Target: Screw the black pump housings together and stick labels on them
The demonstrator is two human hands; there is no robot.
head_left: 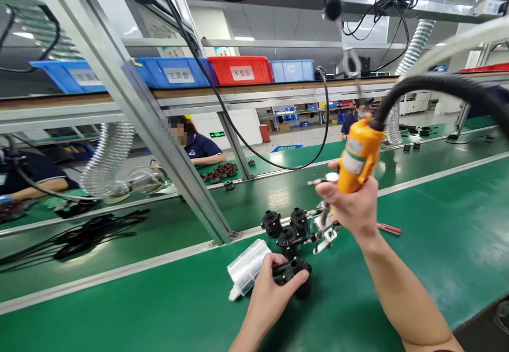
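Black housing (pixel 298 273) at the near part of the green bench (pixel 151 315), low over its surface; whether it rests there, cannot tell. Left hand (pixel 274 288) holds it, thumb on the near side, fingers curled at the far left. Right hand (pixel 356 209) wrapped round the lower end of an orange power tool (pixel 360 156), raised above the bench and leaning; thick black hose (pixel 433 84) arches from its top off to the right.

Three more black housings (pixel 287 242) clustered just beyond the held one. Metal clamp (pixel 326 239) right of these, beneath the right hand; cannot tell whether the tool meets it. Clear plastic bottle (pixel 248 267) lies on its side, just left of the left hand. Slim red stick (pixel 389 229) near the right wrist.

Farther off: black cords (pixel 79 240) heaped at left; a co-worker in a dark blue sleeve (pixel 202 148) sits across the bench. Red bin (pixel 240 71) between blue ones on the shelf above.
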